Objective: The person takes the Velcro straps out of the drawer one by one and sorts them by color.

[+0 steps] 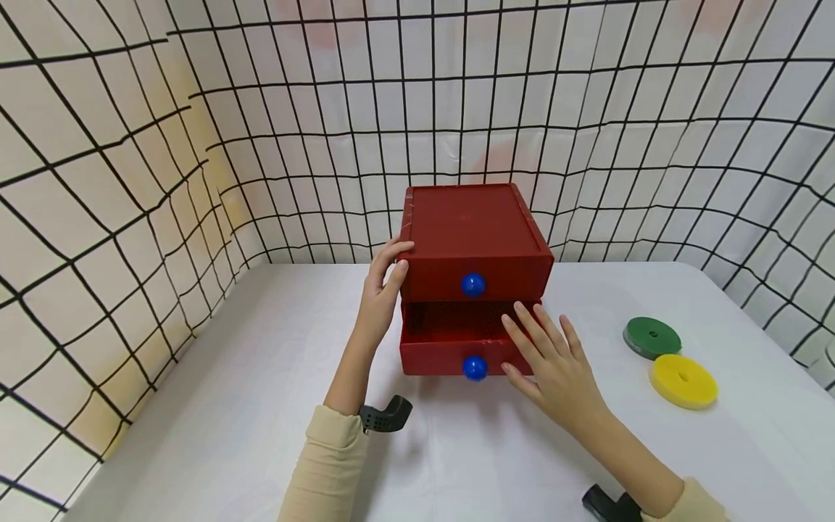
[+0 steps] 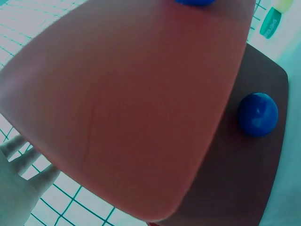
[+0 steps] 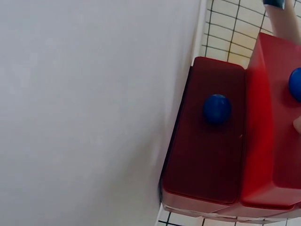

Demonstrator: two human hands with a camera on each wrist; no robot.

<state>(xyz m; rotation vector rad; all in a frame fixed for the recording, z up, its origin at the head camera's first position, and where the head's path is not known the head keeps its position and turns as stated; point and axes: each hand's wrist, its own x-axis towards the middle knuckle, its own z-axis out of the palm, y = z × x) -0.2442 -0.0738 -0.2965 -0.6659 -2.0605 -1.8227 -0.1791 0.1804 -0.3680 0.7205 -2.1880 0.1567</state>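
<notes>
A dark red two-drawer box [image 1: 463,217] stands at the middle of the table. Its upper drawer [image 1: 433,279] is closed and has a blue knob [image 1: 472,285]. The lower drawer [image 1: 430,359], with its own blue knob [image 1: 475,368], is pulled part way out, and its visible inside holds nothing. Against the box's left side rests my left hand [image 1: 378,286], fingertips at the top edge; its fingers [image 2: 43,179] show beside the box in the left wrist view. My right hand [image 1: 561,370] has spread fingers that overlap the lower drawer's right end in the head view.
To the right on the white table [image 1: 261,377] lie a green disc [image 1: 652,337] and a yellow disc [image 1: 685,382], each with a small central mark. White walls with a black grid [image 1: 352,134] enclose the table at the back and sides.
</notes>
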